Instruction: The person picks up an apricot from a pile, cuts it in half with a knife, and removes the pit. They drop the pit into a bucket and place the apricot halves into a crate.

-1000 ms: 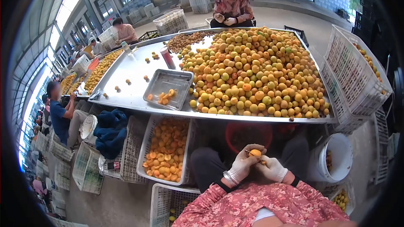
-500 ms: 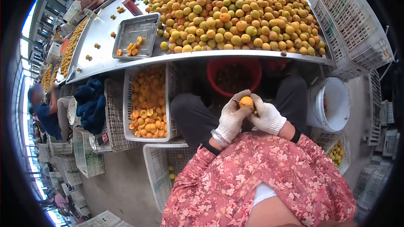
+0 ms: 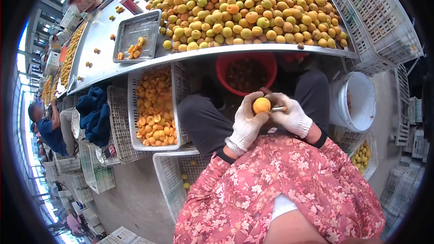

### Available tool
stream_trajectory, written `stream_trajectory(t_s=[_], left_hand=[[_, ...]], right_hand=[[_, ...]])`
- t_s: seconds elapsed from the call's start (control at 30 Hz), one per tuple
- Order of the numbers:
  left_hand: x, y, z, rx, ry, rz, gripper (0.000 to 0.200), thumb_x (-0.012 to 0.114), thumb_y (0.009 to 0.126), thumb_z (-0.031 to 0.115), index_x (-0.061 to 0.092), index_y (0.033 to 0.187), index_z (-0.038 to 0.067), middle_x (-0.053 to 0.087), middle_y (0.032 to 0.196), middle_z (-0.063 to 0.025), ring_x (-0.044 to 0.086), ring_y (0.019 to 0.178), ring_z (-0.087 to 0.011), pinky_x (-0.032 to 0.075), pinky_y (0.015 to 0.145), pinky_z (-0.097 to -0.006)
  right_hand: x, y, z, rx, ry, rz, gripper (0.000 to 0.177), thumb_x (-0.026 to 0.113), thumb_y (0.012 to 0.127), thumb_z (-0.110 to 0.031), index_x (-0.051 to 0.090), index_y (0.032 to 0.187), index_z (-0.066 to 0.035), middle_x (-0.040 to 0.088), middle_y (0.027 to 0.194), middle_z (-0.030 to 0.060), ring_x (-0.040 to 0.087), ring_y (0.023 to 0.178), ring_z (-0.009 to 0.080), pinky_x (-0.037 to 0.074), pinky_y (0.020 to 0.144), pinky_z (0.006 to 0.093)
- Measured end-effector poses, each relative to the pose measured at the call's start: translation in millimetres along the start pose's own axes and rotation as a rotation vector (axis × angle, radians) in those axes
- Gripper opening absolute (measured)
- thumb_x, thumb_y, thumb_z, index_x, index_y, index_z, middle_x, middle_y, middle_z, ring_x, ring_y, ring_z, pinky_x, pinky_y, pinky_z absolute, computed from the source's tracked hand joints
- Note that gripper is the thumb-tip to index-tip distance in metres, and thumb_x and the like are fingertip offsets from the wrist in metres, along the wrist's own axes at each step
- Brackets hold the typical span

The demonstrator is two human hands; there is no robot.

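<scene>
With the gloved hands as the centre of our dial, we see the left hand (image 3: 246, 124) grasping a yellow-orange fruit (image 3: 261, 105) between its fingers and thumb, the fruit held up just in front of the flowered top (image 3: 275, 171). The right hand (image 3: 291, 115) is closed around a small metal tool (image 3: 279, 109) pointing at nine o'clock toward the fruit; we cannot tell whether its tip touches the skin. Just beyond, at eleven o'clock, we find a red basin (image 3: 222, 80) of dark, unclear pieces under the table edge. At three o'clock stands a white bucket (image 3: 361, 104); at nine, a white crate (image 3: 181, 108) holds halved fruit; at eight, another crate (image 3: 163, 185) holds a few yellowish fruits. Farther up, on the metal table (image 3: 203, 55), we have a big heap of whole fruit (image 3: 253, 13) at twelve and a clear tray (image 3: 131, 27) with some cut pieces at ten. Stacked crates (image 3: 375, 18) rise at two. Well apart from us, we notice a person in blue (image 3: 49, 129) at nine and a person in a patterned top (image 3: 86, 2) at ten.
</scene>
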State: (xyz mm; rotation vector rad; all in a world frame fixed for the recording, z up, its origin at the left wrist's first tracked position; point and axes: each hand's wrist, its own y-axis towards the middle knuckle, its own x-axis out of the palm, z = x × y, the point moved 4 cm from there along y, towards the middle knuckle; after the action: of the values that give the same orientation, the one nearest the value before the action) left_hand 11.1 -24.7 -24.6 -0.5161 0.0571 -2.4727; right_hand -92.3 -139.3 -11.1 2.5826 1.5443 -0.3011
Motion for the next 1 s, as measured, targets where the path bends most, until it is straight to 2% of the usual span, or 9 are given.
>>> stream_trajectory(t_s=[0.03,0.13,0.23,0.3,0.33,0.43,0.5,0.77,1.0], left_hand=[[-2.3,1.1,-0.1,0.035,0.097,0.039,0.048,0.062,0.076,-0.004,0.055,0.123,0.001,0.062,0.113,-0.0105,0.062,0.103,-0.0185,0.05,0.093,-0.0303],[-1.6,-4.2,10.2,0.093,0.352,0.07,0.048,0.067,0.075,0.001,0.056,0.122,0.001,0.061,0.112,-0.0111,0.063,0.1,-0.0192,0.051,0.091,-0.031],[5.9,-3.5,21.8,0.16,0.573,0.036,0.056,0.073,0.071,0.01,0.055,0.124,0.002,0.062,0.113,-0.0156,0.064,0.102,-0.0258,0.051,0.091,-0.0348],[8.9,-4.3,24.9,0.351,0.672,0.028,0.058,0.073,0.071,0.01,0.055,0.125,0.004,0.062,0.115,-0.0172,0.064,0.104,-0.031,0.051,0.092,-0.0371],[12.3,-5.7,31.2,0.395,0.727,0.017,0.06,0.073,0.07,0.011,0.054,0.126,0.004,0.061,0.114,-0.0189,0.064,0.102,-0.0353,0.051,0.091,-0.0392],[12.3,-5.2,27.2,0.455,0.904,0.005,0.064,0.076,0.071,0.015,0.052,0.128,0.003,0.061,0.109,-0.0189,0.063,0.096,-0.0385,0.052,0.084,-0.0424],[11.7,-5.2,31.2,0.469,0.947,0.041,0.072,0.08,0.072,0.021,0.048,0.134,0.004,0.061,0.118,-0.0199,0.064,0.1,-0.0386,0.053,0.086,-0.0407],[6.7,4.7,41.8,0.523,1.012,-0.037,0.071,0.076,0.078,0.012,0.045,0.14,0.006,0.061,0.116,-0.0182,0.063,0.101,-0.0371,0.053,0.084,-0.0416],[3.2,16.3,36.7,0.56,0.998,-0.01,0.065,0.071,0.083,0.012,0.043,0.142,0.004,0.061,0.122,-0.0191,0.063,0.102,-0.0379,0.053,0.083,-0.0422]], right_hand=[[-4.5,-0.5,-8.3,0.125,0.11,0.063,0.035,0.068,0.087,-0.008,0.059,0.12,-0.002,0.069,0.1,0.0071,0.064,0.089,0.0121,0.052,0.081,0.0282],[-7.0,1.3,-13.2,0.256,0.078,0.141,0.026,0.067,0.088,-0.011,0.061,0.112,-0.002,0.069,0.096,0.0086,0.064,0.087,0.0108,0.052,0.078,0.0277],[-3.8,11.7,-12.9,0.142,0.01,0.167,0.021,0.068,0.088,-0.015,0.063,0.104,-0.002,0.068,0.092,0.0111,0.067,0.083,0.0154,0.053,0.075,0.0297],[-4.0,20.0,-13.6,-0.084,-0.167,0.257,0.021,0.068,0.088,-0.018,0.065,0.101,-0.002,0.066,0.088,0.0139,0.068,0.079,0.0232,0.053,0.072,0.032],[-2.9,24.2,-13.1,-0.07,-0.169,0.258,0.022,0.069,0.087,-0.019,0.065,0.1,-0.002,0.066,0.088,0.015,0.068,0.081,0.0301,0.053,0.072,0.0338],[6.6,30.1,-21.1,0.001,-0.034,0.261,0.021,0.069,0.089,-0.023,0.065,0.091,-0.002,0.063,0.077,0.012,0.062,0.069,0.0182,0.05,0.066,0.0308],[10.2,34.1,-18.3,0.081,-0.006,0.256,0.023,0.07,0.089,-0.024,0.063,0.089,-0.002,0.06,0.072,0.007,0.056,0.067,0.0103,0.049,0.064,0.029],[15.4,44.1,-6.6,0.231,0.471,0.317,0.012,0.064,0.095,-0.016,0.065,0.096,-0.004,0.065,0.086,0.0007,0.06,0.078,0.0079,0.051,0.07,0.024],[20.7,64.8,-6.6,0.235,0.651,0.414,0.019,0.069,0.093,-0.022,0.065,0.086,-0.005,0.063,0.076,-0.0006,0.057,0.065,0.0067,0.049,0.059,0.0233]])
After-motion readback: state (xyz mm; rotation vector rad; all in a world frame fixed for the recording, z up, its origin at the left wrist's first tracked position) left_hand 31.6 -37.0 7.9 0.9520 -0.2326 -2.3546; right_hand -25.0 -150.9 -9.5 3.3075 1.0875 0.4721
